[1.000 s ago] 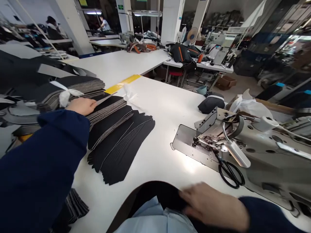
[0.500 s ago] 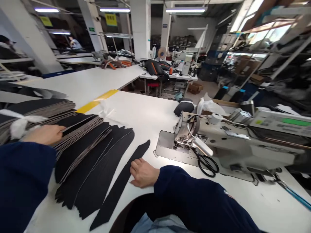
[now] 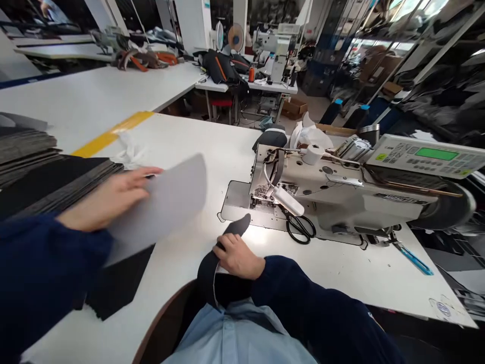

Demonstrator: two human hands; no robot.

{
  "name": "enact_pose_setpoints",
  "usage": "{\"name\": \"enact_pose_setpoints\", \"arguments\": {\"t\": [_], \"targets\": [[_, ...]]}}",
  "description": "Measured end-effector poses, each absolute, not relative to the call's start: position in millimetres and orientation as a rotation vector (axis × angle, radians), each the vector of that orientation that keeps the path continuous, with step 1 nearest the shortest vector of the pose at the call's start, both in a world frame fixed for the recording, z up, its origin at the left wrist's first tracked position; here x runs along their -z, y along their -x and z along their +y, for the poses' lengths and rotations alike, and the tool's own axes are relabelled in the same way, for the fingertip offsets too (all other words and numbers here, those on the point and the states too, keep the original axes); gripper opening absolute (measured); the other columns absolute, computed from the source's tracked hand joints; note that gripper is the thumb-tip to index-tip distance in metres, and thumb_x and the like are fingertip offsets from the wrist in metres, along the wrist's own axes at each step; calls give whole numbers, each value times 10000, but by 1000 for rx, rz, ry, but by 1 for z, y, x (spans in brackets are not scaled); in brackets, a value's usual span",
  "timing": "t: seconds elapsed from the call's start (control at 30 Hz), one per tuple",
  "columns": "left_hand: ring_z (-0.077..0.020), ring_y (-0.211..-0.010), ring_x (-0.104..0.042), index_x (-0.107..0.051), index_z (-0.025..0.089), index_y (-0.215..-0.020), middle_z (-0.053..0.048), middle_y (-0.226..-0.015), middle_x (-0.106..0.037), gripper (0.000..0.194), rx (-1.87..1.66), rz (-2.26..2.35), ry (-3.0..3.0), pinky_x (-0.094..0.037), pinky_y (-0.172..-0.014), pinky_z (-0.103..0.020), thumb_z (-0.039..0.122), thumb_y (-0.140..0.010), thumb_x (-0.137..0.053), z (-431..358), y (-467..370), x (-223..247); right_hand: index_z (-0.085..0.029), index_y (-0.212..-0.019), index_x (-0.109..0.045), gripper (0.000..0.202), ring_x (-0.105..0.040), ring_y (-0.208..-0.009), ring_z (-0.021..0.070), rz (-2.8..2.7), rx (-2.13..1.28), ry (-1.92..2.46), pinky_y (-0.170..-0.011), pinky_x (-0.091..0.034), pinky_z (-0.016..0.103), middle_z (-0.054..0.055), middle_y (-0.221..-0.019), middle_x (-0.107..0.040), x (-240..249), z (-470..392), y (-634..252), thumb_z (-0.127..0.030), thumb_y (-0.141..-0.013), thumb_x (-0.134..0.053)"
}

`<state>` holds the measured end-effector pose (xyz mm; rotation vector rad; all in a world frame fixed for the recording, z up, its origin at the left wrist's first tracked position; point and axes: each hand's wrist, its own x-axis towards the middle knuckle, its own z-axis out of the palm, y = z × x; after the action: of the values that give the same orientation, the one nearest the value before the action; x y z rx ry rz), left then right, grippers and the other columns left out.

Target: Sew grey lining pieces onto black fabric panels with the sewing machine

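A: How do the hands stand?

B: The right hand [image 3: 238, 255] has thumb and fingers closed around a dark strip [image 3: 206, 278]; its tip points to twelve o'clock, its bend hangs toward eight. The left hand [image 3: 111, 199] has fingers stretched out at the edge of a pale sheet [image 3: 176, 194]. It's blurred, so I can't tell whether they grip.

A: Which step is this?

B: Handling loose pieces, I'd judge, one at each hand. The next move calls for a secure hold on the bent strip and a steady left hand at the sheet.

A: And outward from the right hand?

B: The sheet's at ten, over the table [image 3: 182, 263], with a dark pile [image 3: 56, 184] beyond at nine. Scissors [image 3: 301, 230] lie between two and three, just beside the sewing machine [image 3: 333, 187]. Farther off: yellow tape [image 3: 113, 134] at ten, a blue-handled tool [image 3: 415, 260] at three.
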<state>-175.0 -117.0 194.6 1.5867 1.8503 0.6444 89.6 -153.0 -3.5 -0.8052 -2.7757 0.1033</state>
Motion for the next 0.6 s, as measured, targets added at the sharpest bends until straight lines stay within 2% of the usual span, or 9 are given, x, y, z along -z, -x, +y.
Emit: {"name": "enact_pose_setpoints", "arguments": {"t": [0.1, 0.2, 0.3, 0.37, 0.47, 0.53, 0.6], "targets": [[-190, -805, -641, -373, 147, -1418, -41, -1029, -684, 840, -465, 1572, -1442, -523, -714, -286, 386, -616, -453, -118, 132, -142, -145, -1121, -625, 261, -432, -1193, 311, -2729, -127, 857, -922, -417, 475, 181, -1230, -537, 10, -140, -96, -244, -882, -592], [-245, -995, -628, -421, 132, -1397, -105, -1206, -619, 774, -230, 1523, -1657, -517, -836, -334, 401, -671, -423, -117, 116, -101, -157, -1058, -660, 211, -356, -1298, 350, -2741, -132, 851, -1037, -326, 583, 190, -1251, -538, 13, -136, -100, -248, -878, -598], [-346, -1314, -422, -462, 127, -1370, -172, -1477, -384, 745, 83, 1468, -2046, -408, -1043, -412, 476, -714, -510, -114, 109, -76, -137, -1069, -658, 245, -338, -1329, 360, -2754, -153, 843, -1057, -319, 589, 217, -1285, -521, 12, -135, -102, -284, -883, -595], [-370, -1389, -307, -415, 108, -1396, -200, -1522, -300, 790, 250, 1354, -2274, -344, -1098, -451, 475, -714, -570, -113, 98, -69, -106, -1104, -643, 298, -339, -1339, 364, -2753, -164, 868, -1062, -324, 582, 245, -1306, -506, 11, -135, -103, -299, -882, -594], [-323, -1331, -399, -384, 84, -1398, -196, -1444, -403, 744, 345, 1219, -2532, -371, -1077, -407, 257, -701, -582, -109, 76, -66, -69, -1197, -594, 384, -331, -1353, 375, -2737, -180, 927, -1069, -315, 588, 275, -1338, -480, 10, -134, -103, -289, -883, -584], [-267, -1210, -504, -424, 93, -1363, -160, -1327, -509, 694, 342, 1202, -2638, -419, -1014, -349, 108, -679, -533, -101, 61, -67, -66, -1286, -534, 454, -327, -1361, 374, -2722, -196, 969, -1072, -306, 598, 281, -1368, -456, 8, -135, -103, -281, -888, -573], [-233, -1094, -551, -497, 101, -1291, -133, -1202, -575, 603, 373, 1170, -2698, -444, -955, -321, 41, -691, -493, -93, 49, -70, -64, -1337, -489, 501, -335, -1359, 371, -2726, -211, 994, -1075, -298, 608, 290, -1391, -433, 7, -136, -103, -280, -892, -568]]}}
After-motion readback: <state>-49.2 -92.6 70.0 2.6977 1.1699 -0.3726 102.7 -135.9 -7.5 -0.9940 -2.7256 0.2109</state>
